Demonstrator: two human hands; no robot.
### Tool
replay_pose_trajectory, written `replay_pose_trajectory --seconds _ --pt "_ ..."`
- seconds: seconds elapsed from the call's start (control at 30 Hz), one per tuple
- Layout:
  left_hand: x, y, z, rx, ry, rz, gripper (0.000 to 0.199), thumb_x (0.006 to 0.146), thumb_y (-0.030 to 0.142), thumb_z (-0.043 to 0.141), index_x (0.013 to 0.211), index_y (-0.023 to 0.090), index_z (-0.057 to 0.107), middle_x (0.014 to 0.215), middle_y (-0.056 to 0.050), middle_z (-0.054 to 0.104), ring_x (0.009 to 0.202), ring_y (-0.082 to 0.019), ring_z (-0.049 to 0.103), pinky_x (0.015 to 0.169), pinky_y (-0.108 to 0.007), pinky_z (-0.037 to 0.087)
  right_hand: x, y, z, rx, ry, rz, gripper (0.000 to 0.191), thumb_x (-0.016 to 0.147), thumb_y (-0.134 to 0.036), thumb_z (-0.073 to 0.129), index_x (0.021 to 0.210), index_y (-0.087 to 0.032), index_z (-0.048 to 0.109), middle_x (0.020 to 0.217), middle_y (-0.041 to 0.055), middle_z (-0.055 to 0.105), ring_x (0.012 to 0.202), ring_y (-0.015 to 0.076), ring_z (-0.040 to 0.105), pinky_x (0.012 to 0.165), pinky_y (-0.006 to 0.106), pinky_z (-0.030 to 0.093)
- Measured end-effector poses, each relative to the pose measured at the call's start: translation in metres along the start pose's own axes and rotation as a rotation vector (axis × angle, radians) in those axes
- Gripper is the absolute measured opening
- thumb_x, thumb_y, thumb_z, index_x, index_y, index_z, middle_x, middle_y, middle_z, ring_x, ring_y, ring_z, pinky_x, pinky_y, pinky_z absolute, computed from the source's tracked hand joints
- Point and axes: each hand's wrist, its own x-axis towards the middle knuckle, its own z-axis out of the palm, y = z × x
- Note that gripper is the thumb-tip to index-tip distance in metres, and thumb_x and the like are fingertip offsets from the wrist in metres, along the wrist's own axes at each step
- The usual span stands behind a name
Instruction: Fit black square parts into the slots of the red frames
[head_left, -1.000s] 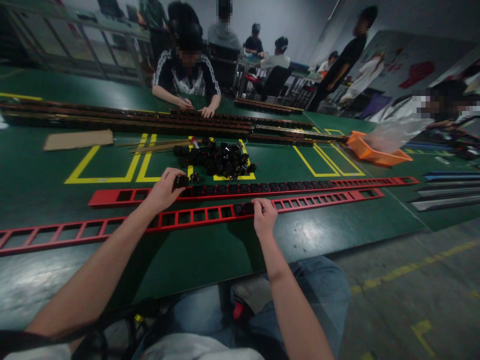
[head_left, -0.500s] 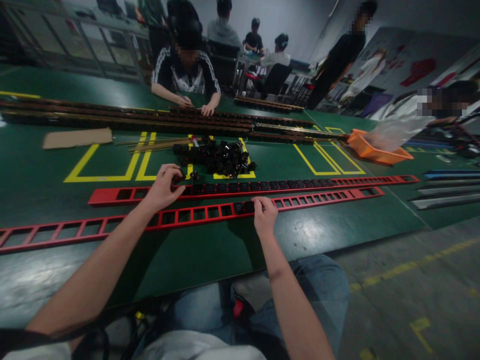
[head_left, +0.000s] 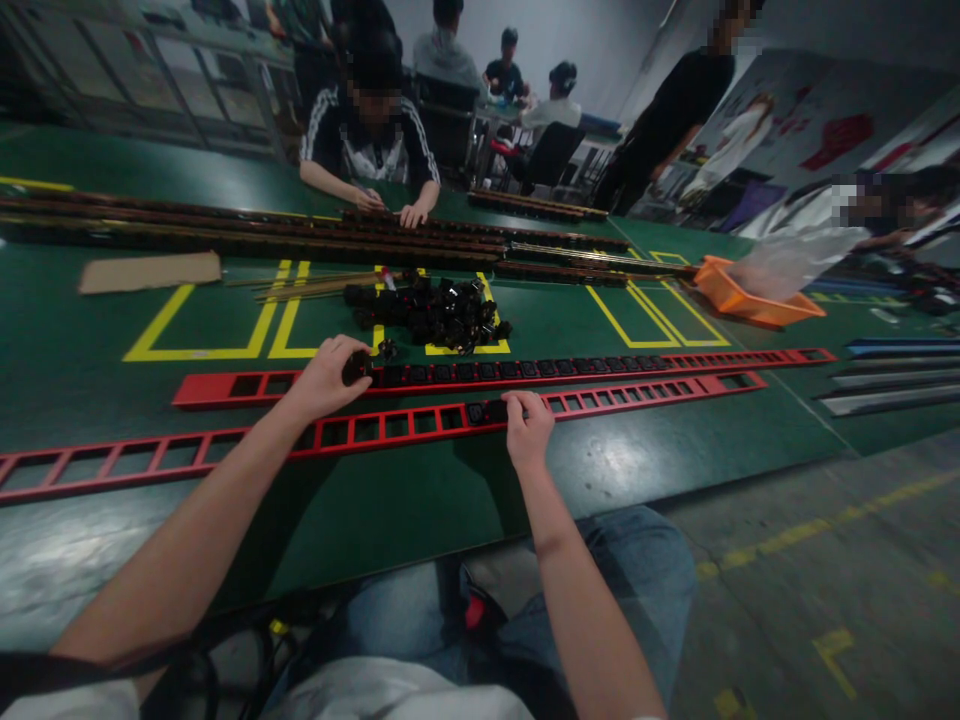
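Two long red slotted strips lie across the green table; the far strip (head_left: 195,390) holds a row of black modules (head_left: 510,370) in its slots. The near strip (head_left: 405,424) has a couple of black modules (head_left: 477,412) by its middle. My left hand (head_left: 334,375) is closed round a black module (head_left: 355,368), above the left part of the far strip. My right hand (head_left: 528,425) has its fingers pressed together on a black module (head_left: 496,410) in the near strip. A pile of black modules (head_left: 450,312) lies beyond both strips.
Long dark strips (head_left: 262,230) cross the table behind the pile, where a person (head_left: 371,130) works. A cardboard piece (head_left: 150,272) lies at the left. An orange bin (head_left: 754,295) with a plastic bag stands at the right, beyond some grey strips (head_left: 892,382).
My left hand has moved slightly right and down, and its black module now shows more clearly between the fingers. My right hand has hardly moved.
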Motion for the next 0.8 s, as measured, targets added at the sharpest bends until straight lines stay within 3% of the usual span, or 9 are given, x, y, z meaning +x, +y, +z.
replay_pose_trajectory --seconds 0.37,0.8 --pt "0.0003 -0.0003 0.0042 0.027 -0.16 0.041 0.039 0.082 0.037 0.057 0.115 0.017 0.062 0.107 -0.011 0.061 0.103 -0.03 0.058 0.097 -0.048 0.048 -0.0007 0.0007 0.001 -0.011 0.0 0.013 0.025 0.092 -0.026 0.051 0.077 -0.021 0.071 0.079 0.0045 0.073 0.079 0.021 0.066 0.078 0.035 0.051" --pt "0.0001 -0.0009 0.0048 0.036 -0.209 0.046 0.051 0.084 0.03 0.046 0.131 0.016 0.06 0.117 -0.013 0.057 0.11 -0.031 0.054 0.104 -0.051 0.045 -0.0002 -0.0024 -0.0003 -0.024 -0.01 0.012 0.025 0.092 -0.025 0.051 0.077 -0.021 0.071 0.08 0.0046 0.073 0.079 0.0205 0.066 0.078 0.035 0.051"
